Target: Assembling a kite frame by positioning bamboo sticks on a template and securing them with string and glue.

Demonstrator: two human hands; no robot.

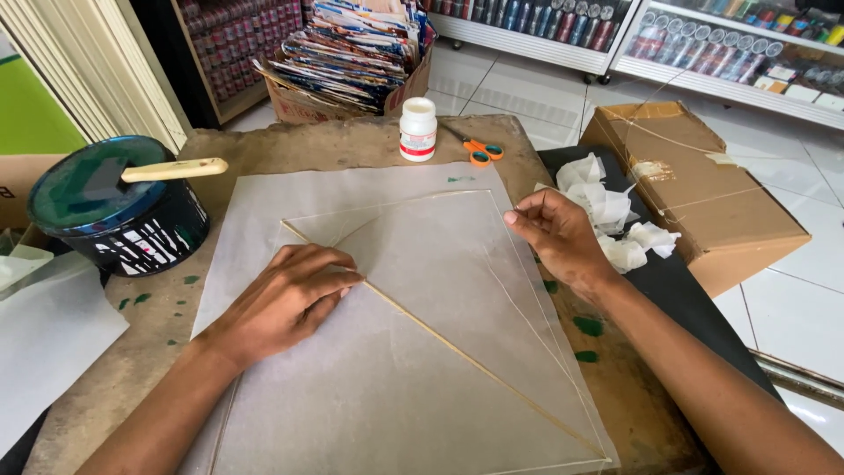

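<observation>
Kite in progress: my left hand [286, 299] lies flat, open, pinning the thin bamboo spine [457, 352] onto the translucent white kite paper [422, 290], my right hand [556, 237] pinches the pale frame string [563, 352] at the paper's edge; edges unglued, white glue bottle [418, 128] ahead.

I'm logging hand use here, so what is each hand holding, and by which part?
The left hand lies flat on the paper over the thin stick, gripping nothing. The right hand seems to pinch a thin string at the paper's right edge.
</observation>
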